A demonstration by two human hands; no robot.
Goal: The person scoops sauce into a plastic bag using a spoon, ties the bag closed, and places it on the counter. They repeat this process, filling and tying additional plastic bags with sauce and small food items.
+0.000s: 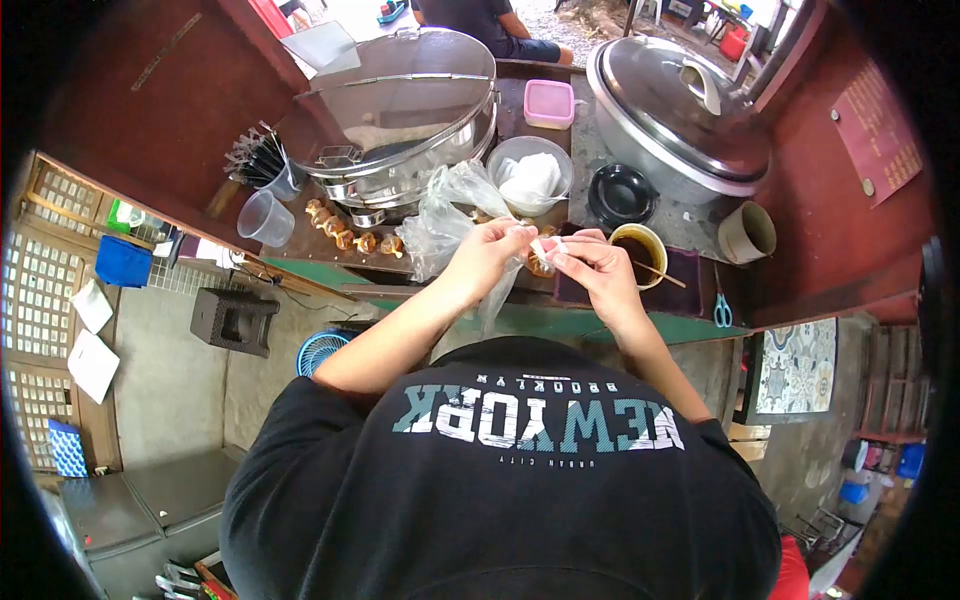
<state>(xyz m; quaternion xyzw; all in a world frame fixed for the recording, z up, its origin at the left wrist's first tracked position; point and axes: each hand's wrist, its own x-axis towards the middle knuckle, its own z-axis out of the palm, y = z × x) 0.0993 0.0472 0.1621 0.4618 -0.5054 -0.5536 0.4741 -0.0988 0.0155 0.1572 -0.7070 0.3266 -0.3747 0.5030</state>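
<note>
My left hand [488,255] and my right hand [600,272] meet over the counter's front edge. Their fingers are pinched on the gathered neck of a small clear plastic bag [540,263], whose brown contents show just below. Close by on the left lies a crumpled bundle of clear plastic bags [440,225]. Small knotted bags of brown sauce [343,238] line the counter further left. Right behind my right hand stands a tub of dark brown sauce [632,243] with a wooden stick [660,274] leaning in it.
At the back are a large lidded steamer [400,110] and a lidded metal pot [680,120]. Between them are a pink-lidded box [549,103], a bowl with white plastic [530,175] and black bowls [622,195]. Blue scissors [722,310] lie right. A person [490,25] sits beyond.
</note>
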